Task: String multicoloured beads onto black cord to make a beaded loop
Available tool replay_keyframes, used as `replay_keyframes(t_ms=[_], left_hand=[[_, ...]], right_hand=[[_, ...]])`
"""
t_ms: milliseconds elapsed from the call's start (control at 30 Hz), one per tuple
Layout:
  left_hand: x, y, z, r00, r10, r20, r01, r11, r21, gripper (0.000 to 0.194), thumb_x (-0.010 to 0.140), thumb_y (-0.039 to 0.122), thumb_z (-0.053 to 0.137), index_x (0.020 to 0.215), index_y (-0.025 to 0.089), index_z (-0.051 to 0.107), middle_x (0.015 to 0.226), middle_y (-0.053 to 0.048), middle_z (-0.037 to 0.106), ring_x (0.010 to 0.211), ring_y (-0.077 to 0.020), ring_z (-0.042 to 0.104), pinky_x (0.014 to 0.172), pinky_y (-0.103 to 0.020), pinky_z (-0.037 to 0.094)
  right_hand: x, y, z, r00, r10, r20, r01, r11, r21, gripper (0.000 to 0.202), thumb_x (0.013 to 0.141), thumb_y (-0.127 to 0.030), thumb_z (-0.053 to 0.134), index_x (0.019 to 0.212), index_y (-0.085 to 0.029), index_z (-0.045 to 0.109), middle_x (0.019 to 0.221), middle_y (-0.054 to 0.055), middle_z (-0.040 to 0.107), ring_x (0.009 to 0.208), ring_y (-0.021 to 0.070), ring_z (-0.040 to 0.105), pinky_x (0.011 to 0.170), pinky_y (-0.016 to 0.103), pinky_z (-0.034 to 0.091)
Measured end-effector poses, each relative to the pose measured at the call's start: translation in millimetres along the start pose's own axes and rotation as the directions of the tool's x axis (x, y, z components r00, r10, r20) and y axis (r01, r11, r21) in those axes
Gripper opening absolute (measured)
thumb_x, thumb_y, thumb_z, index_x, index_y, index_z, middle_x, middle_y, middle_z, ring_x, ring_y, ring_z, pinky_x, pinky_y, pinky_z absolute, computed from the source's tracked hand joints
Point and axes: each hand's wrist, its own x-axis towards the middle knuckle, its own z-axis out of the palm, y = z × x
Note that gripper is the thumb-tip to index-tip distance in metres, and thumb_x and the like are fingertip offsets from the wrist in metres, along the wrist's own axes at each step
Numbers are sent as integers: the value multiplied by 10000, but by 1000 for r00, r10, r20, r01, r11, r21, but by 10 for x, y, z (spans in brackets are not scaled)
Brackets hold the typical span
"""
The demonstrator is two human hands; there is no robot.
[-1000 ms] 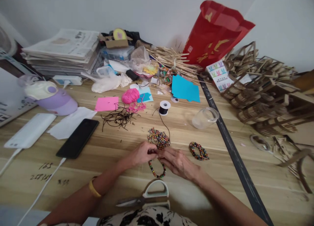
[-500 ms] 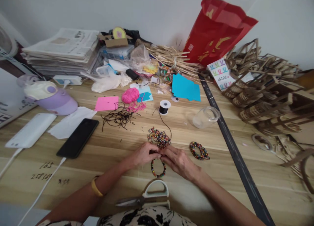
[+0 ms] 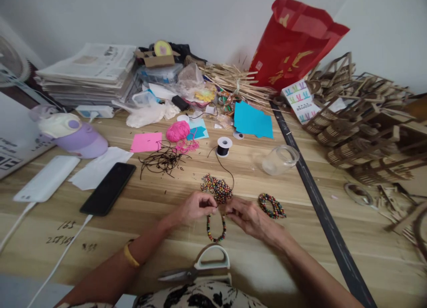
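A loop of colourful beads, a bead bracelet, hangs between my hands with its upper ends at my fingertips. My left hand pinches one end of its cord, and my right hand pinches the other; the thin cord itself hardly shows. Just beyond my fingers is a pile of loose beads. Finished-looking beaded loops lie to the right of my right hand. Scissors with white handles rest close to my body. A spool of black cord stands behind the pile, its tail running toward the beads.
Cut black cords lie left of the spool, near pink yarn. A glass jar stands at right, before small woven baskets. A black phone and a white power bank sit at left.
My hands have drawn apart from each other, right hand to the right. The top of the bead loop has widened between them.
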Motion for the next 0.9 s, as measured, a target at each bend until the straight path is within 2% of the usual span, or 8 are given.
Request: replay_keyframes(t_ms=[167,300,400,567,667,800,900], left_hand=[[-8,-4,-118,999,-33,-21,30,987,-155,217,654,288,720,715,111,611,679,-32,646,616,-108,565,604,-216,443],[-17,-44,-166,998,-58,-27,50,970,-237,247,697,326,703,760,117,588,683,-37,674,568,-94,575,555,-203,453],[-22,-59,-192,996,-79,-45,66,970,-236,263,736,361,670,762,122,563,677,-37,681,538,-87,579,531,-196,456],[-37,-7,-245,991,-98,-96,83,985,-154,298,774,408,617,714,129,529,655,-44,679,510,-95,587,498,-197,455],[-48,38,-284,987,-83,-140,71,993,-91,297,784,407,596,701,129,535,655,-46,675,520,-103,584,509,-207,458],[-48,48,-351,974,-9,-228,16,999,28,264,763,368,613,673,121,584,629,-22,641,564,-106,563,553,-213,443],[-33,10,-397,960,-14,-281,13,1000,-3,247,723,358,646,687,119,592,632,-18,639,559,-108,549,552,-219,433]], right_hand=[[-20,-39,-105,991,81,111,-57,977,-205,106,914,-132,452,883,-181,541,813,31,588,686,138,554,615,226,391],[-27,-96,-147,977,132,167,-72,944,-321,132,893,-103,452,942,-178,548,855,43,610,681,147,565,585,230,373],[-49,-88,-133,974,136,180,-63,931,-360,182,880,-90,447,986,-179,564,882,57,624,713,163,583,589,236,383],[-106,-58,-122,981,115,157,-60,946,-319,248,897,-114,446,1100,-187,570,943,80,632,808,177,607,647,240,420],[-134,-50,-130,983,116,140,-75,961,-267,171,909,-129,457,961,-181,612,899,67,628,771,169,607,637,243,422],[-166,-28,-140,986,106,126,-85,982,-167,173,913,-134,463,846,-179,617,877,50,629,715,145,598,621,231,414],[-189,-5,-149,985,119,126,-104,988,-118,184,908,-141,468,812,-174,621,843,47,638,679,140,592,606,229,411]])
